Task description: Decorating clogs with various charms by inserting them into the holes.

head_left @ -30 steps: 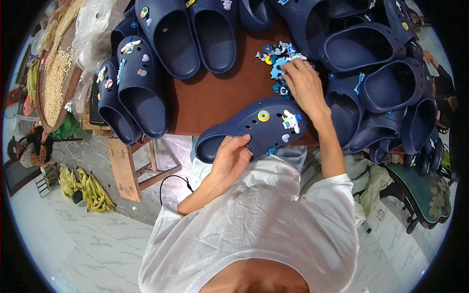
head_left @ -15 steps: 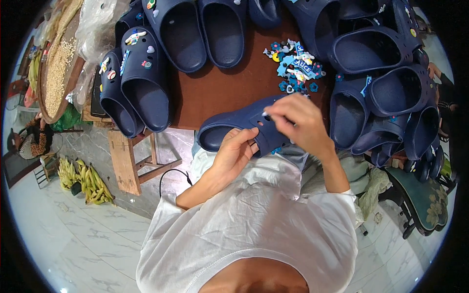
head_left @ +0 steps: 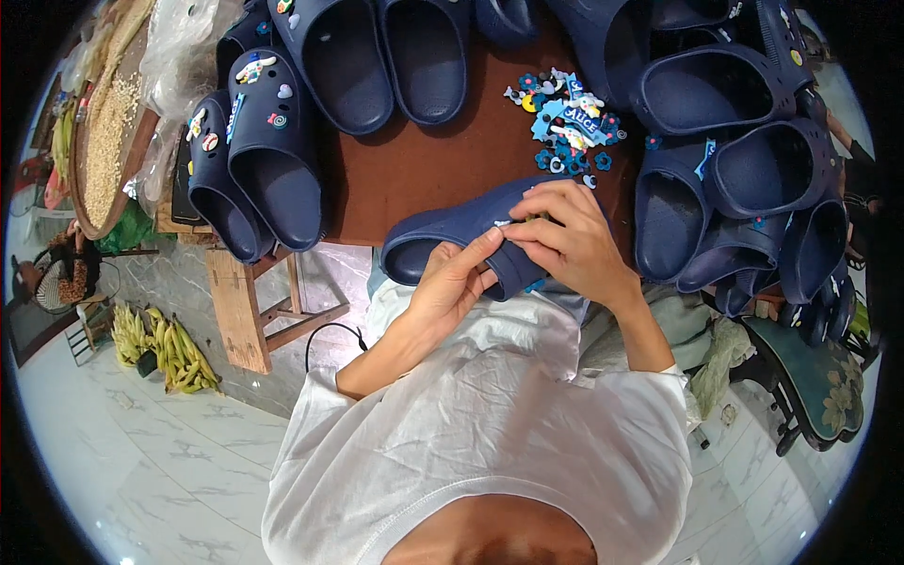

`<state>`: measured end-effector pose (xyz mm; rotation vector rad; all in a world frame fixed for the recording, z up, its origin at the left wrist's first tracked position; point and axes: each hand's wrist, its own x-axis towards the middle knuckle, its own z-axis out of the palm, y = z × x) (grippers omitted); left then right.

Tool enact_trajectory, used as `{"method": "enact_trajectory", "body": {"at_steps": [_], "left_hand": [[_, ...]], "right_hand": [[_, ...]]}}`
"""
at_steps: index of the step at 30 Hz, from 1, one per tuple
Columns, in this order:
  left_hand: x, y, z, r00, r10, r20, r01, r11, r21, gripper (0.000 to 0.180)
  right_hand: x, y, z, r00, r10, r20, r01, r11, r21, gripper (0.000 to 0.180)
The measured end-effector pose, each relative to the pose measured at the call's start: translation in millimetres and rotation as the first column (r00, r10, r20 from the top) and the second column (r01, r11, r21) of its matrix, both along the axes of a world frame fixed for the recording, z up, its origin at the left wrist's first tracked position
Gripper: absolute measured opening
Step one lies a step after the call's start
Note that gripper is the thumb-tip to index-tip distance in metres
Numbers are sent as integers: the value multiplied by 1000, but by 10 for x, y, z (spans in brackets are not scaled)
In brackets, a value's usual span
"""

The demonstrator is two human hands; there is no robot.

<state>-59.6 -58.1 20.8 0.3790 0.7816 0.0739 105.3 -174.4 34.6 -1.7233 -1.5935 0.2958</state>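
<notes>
A navy blue clog (head_left: 414, 235) lies on its side in front of me, at the near edge of the brown-covered table. My left hand (head_left: 457, 273) grips it by the edge of its opening, thumb on the upper and fingers curled inside. A small whitish shoe charm (head_left: 502, 223) is at the clog's holes, mostly covered by fingertips. My right hand (head_left: 570, 235) has thumb and fingers closed on that charm, its tips beside my left thumb. Beyond the clog sits a pile of loose charms (head_left: 573, 127) in blue, white, yellow and black.
Decorated clogs (head_left: 278, 184) stand at the left, and more clogs (head_left: 711, 89) are heaped at the right. A wooden stool (head_left: 237, 311), bananas (head_left: 179, 356) and a tray of pale grains (head_left: 111, 141) are to the left. A green-topped chair (head_left: 810, 386) stands right.
My right hand has turned and its fingers have come down onto the clog with the charm. My left thumb has slid up toward it. The clog stays in about the same place.
</notes>
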Motion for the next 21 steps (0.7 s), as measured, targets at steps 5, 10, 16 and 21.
{"method": "enact_trajectory", "body": {"at_steps": [5,10,16,21], "left_hand": [[12,7,-22,999,-33,-37,33,999,5,28],[76,-43,21,993,23,-112,-20,999,31,27],[143,-92,63,989,79,-128,-74,996,47,26],[140,-38,-3,995,1,-98,0,1000,12,30]], "right_hand": [[-12,-64,-5,994,-70,-83,68,997,-27,23],[-42,-175,-3,982,-179,-58,181,983,27,19],[-61,-311,-60,952,-301,-57,304,950,75,17],[-113,-281,-33,952,-305,-21,305,949,74,19]]}}
